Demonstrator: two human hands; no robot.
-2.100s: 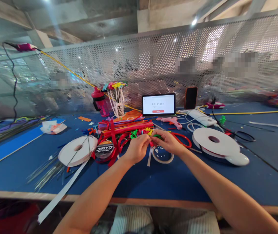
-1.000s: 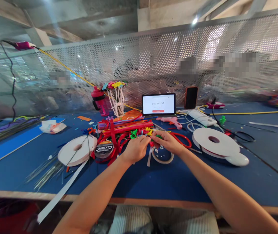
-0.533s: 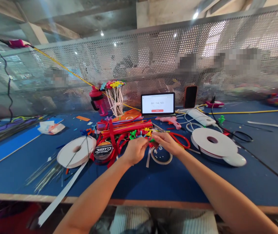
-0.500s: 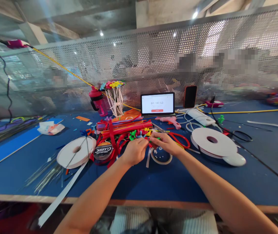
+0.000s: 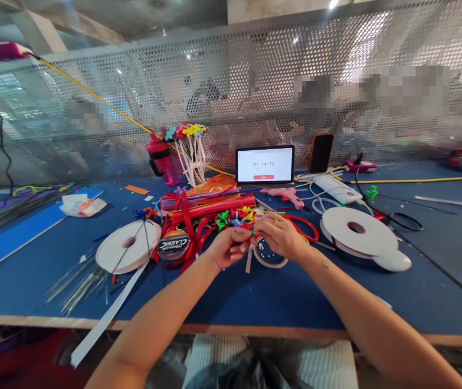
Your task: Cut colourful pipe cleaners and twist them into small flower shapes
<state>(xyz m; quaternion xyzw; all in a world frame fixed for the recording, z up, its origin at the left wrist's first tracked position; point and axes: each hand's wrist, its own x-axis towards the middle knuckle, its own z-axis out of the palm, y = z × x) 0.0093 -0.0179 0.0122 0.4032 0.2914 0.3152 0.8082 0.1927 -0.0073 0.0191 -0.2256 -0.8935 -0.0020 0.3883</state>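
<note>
The left hand and right hand meet just in front of a heap of red and orange pipe-cleaner stems on a blue tabletop. Both are curled nearly closed, their fingertips pinching a small twist of green and red pipe cleaner between them, and the fingers hide most of it. A narrow white strip shows below the pinch. A thin white-edged tape roll lies under the right hand, in front of the heap, and red-handled scissors lie to the heap's right. A white ribbon spool and a black-labelled spool sit to its left, with a pink glue gun and a black-framed tablet showing a timer beyond it.
</note>
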